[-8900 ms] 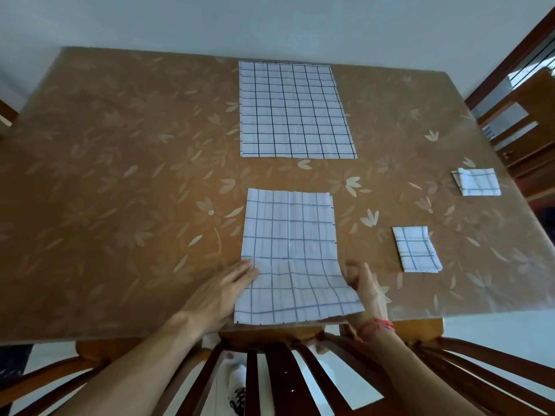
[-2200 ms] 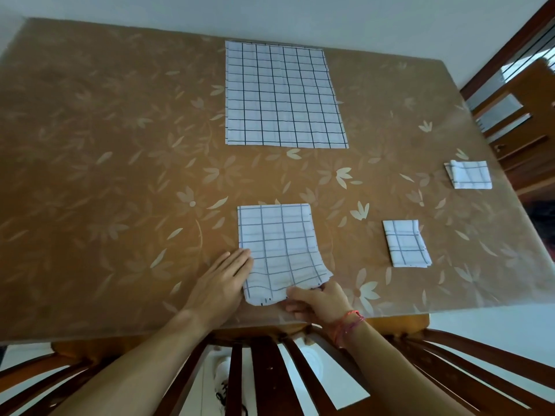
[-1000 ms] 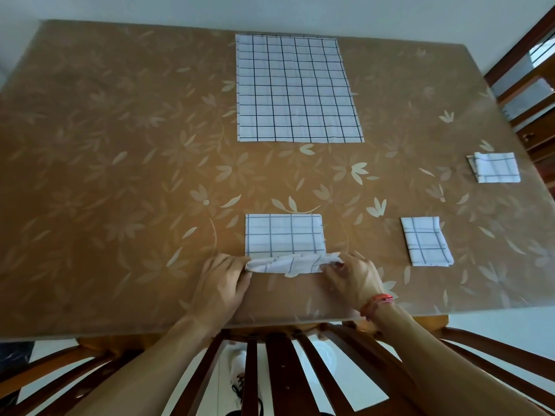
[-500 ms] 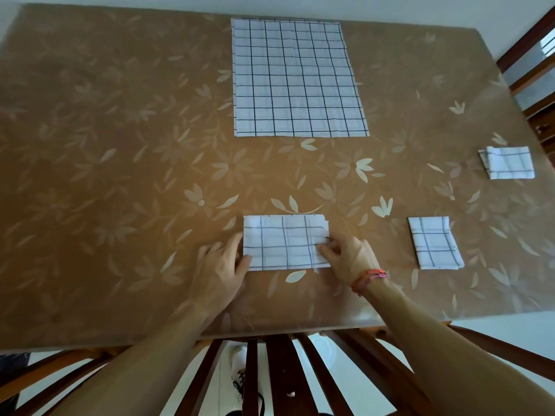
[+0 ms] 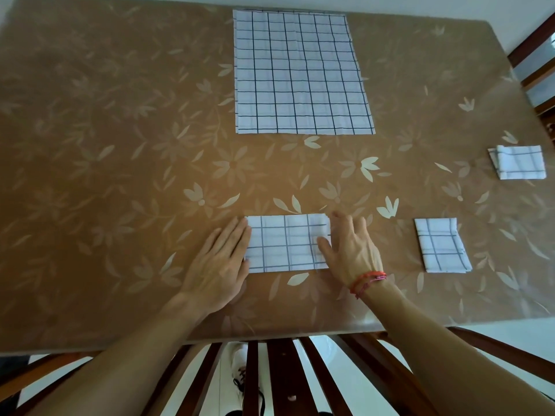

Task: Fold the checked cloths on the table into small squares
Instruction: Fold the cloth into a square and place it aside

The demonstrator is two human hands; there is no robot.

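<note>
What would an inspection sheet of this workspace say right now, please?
Surface: brown floral table, cloths lying on it.
Job's things: unfolded cloth flat at far side; half-folded cloth between the hands; near square and far square, both folded, at right.
Clutter: nothing seen.
Grippers: left hand flat at the half-folded cloth's left edge; right hand pressing its right end.
Cables: nothing seen.
Surroundings: wooden chair back at near edge.

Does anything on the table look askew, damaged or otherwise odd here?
Nothing spilled or damaged. Only small flaws: the far right folded cloth has an under layer sticking out along its left edge, and the nearer folded cloth looks slightly turned against the table edge.
</note>
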